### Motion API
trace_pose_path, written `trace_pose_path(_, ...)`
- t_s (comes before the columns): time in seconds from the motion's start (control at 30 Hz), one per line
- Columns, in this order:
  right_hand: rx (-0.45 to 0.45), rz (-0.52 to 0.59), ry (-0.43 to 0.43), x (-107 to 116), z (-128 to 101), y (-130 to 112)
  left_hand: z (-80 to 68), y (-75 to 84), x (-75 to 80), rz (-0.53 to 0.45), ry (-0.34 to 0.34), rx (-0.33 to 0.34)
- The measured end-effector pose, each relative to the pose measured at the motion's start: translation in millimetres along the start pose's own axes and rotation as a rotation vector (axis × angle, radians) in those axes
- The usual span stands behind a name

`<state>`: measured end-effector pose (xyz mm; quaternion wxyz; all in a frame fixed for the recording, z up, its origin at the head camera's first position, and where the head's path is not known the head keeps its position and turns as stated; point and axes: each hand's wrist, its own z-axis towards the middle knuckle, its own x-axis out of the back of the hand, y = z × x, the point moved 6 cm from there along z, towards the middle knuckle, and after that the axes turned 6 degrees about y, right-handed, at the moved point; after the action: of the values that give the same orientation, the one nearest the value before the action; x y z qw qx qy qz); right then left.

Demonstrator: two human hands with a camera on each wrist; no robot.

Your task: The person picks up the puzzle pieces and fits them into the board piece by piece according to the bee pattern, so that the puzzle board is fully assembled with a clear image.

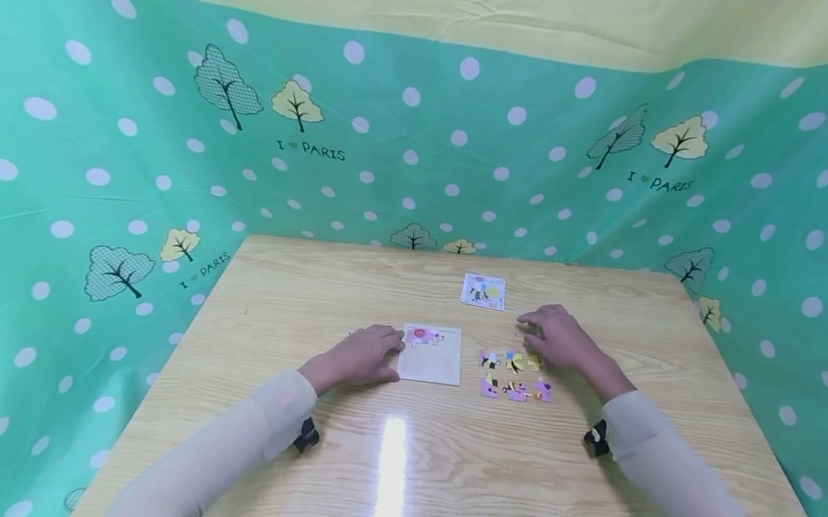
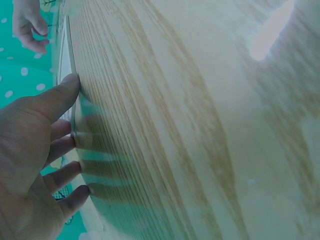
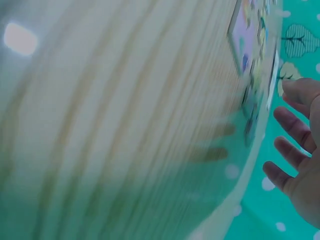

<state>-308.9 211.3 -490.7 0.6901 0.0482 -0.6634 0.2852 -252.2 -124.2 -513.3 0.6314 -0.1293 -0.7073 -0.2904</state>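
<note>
Only one pink piece (image 1: 424, 337) sits in the white square puzzle tray (image 1: 431, 364) on the light wooden table (image 1: 399, 466); six colourful loose pieces (image 1: 516, 374) wait just beside it, so I judge most work remains. The left hand (image 1: 360, 356) rests flat, fingers straight, touching the tray's edge. The right hand (image 1: 558, 338) hovers relaxed over the loose pieces, holding nothing.

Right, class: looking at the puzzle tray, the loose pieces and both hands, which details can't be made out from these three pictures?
- Head view: the picture on the reference card is too small to read.
- Head view: the right hand hovers by the loose puzzle pieces; contact cannot be told.
- Right wrist view: the pieces are motion-blurred.
- Left wrist view: the puzzle tray is seen only edge-on beside the left hand.
</note>
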Motion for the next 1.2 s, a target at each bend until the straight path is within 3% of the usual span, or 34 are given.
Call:
trace_pose_path(0.43,0.021,-0.059,0.003,3.8,-16.1,21.9,-1.4,0.4,1.0,0.002,-0.008,0.016)
trace_pose_path(0.93,-0.001,-0.089,-0.011,0.1,-19.2,25.9,-0.7,-0.2,-0.9,0.009,-0.007,0.015)
trace_pose_path(1.2,0.013,-0.04,0.005,-0.5,-13.1,16.6,-1.1,0.4,0.1,0.009,-0.005,0.016)
